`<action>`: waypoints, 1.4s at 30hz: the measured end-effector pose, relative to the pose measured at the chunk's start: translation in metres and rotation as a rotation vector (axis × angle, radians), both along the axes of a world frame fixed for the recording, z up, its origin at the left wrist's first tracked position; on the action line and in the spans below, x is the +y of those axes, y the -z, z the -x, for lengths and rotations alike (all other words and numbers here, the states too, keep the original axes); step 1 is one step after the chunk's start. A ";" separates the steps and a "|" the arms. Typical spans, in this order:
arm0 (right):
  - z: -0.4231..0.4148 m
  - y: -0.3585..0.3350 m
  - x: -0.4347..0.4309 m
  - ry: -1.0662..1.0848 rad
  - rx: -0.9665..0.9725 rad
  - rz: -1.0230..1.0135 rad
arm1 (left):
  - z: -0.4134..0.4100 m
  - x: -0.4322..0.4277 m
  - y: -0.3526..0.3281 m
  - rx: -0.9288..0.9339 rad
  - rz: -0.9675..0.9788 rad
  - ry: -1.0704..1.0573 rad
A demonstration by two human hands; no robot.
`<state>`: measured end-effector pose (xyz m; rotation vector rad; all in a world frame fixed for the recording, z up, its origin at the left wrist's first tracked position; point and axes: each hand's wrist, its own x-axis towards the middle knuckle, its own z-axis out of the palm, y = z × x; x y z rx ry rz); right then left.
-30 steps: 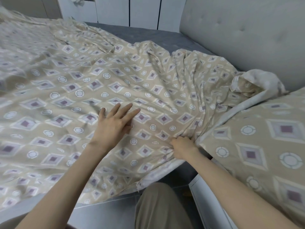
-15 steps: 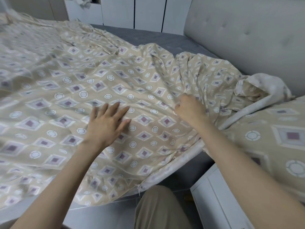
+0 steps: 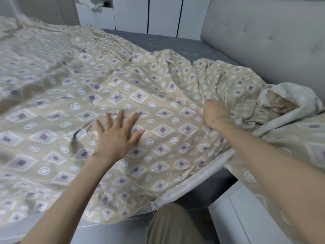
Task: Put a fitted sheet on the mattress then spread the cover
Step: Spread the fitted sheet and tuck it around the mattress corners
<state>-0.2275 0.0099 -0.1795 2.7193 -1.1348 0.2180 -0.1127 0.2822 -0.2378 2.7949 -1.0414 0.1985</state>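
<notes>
A beige sheet [image 3: 158, 81] printed with purple diamonds and white circles lies loosely over the dark grey mattress [image 3: 175, 41]. Its near edge hangs off the bed and its right end is bunched, showing a pale underside. My left hand [image 3: 117, 136] lies flat on the sheet with fingers spread. My right hand [image 3: 215, 113] is curled into a fist, gripping a fold of the sheet near the bunched part. Bare mattress shows at the back right.
A padded grey headboard [image 3: 263, 41] runs along the right. White wardrobe doors [image 3: 158, 13] stand behind the bed. A pillow [image 3: 299, 164] in the same print lies on a white bedside cabinet [image 3: 237, 217] at the lower right. My knee [image 3: 172, 224] is by the bed's edge.
My right hand left the sheet's near edge, moved up and further onto the bed, and now grips a fold there. My left hand stayed flat on the sheet, sliding slightly.
</notes>
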 end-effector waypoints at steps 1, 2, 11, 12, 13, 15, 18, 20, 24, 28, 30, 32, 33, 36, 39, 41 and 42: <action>-0.001 0.003 0.000 -0.021 -0.023 -0.001 | 0.000 0.000 -0.002 -0.005 -0.037 -0.012; -0.001 0.007 -0.001 -0.035 -0.064 -0.015 | 0.001 0.001 -0.003 -0.011 -0.067 -0.022; 0.016 -0.017 -0.034 0.037 -0.170 -0.359 | 0.007 -0.004 -0.012 -0.022 -0.091 -0.038; 0.019 -0.020 -0.037 0.090 -0.132 -0.367 | 0.008 -0.006 -0.013 -0.026 -0.058 -0.024; 0.021 -0.021 -0.042 0.146 -0.097 -0.373 | 0.010 -0.009 -0.013 -0.030 -0.025 0.000; 0.026 -0.023 -0.048 0.272 0.013 -0.407 | 0.014 -0.016 -0.014 -0.016 0.025 0.055; 0.037 -0.027 -0.055 0.380 0.203 -0.443 | 0.023 -0.030 -0.015 -0.020 0.054 0.141; 0.045 -0.028 -0.059 0.350 0.294 -0.445 | 0.031 -0.039 -0.015 -0.019 0.064 0.195; 0.058 -0.025 -0.067 0.266 0.215 -0.426 | 0.045 -0.057 -0.011 0.013 0.087 0.286; 0.064 -0.028 -0.061 0.217 0.243 -0.305 | 0.048 -0.072 -0.005 -0.071 -0.034 0.314; 0.072 -0.030 -0.060 0.224 0.292 -0.161 | 0.049 -0.075 -0.004 -0.111 -0.077 0.304; 0.083 -0.028 -0.066 0.287 0.351 -0.044 | 0.048 -0.076 -0.003 -0.147 -0.090 0.301; 0.088 -0.026 -0.068 0.333 0.398 -0.009 | 0.048 -0.076 -0.003 -0.150 -0.083 0.299; 0.096 -0.019 -0.068 0.413 0.566 0.065 | 0.046 -0.076 -0.002 -0.162 -0.051 0.308; 0.093 -0.014 -0.066 0.462 0.693 0.061 | 0.043 -0.075 0.003 -0.176 -0.035 0.311; 0.090 -0.012 -0.066 0.483 0.759 0.052 | 0.041 -0.075 0.004 -0.192 -0.022 0.313; 0.088 -0.013 -0.064 0.498 0.766 0.066 | 0.041 -0.075 0.005 -0.199 -0.017 0.316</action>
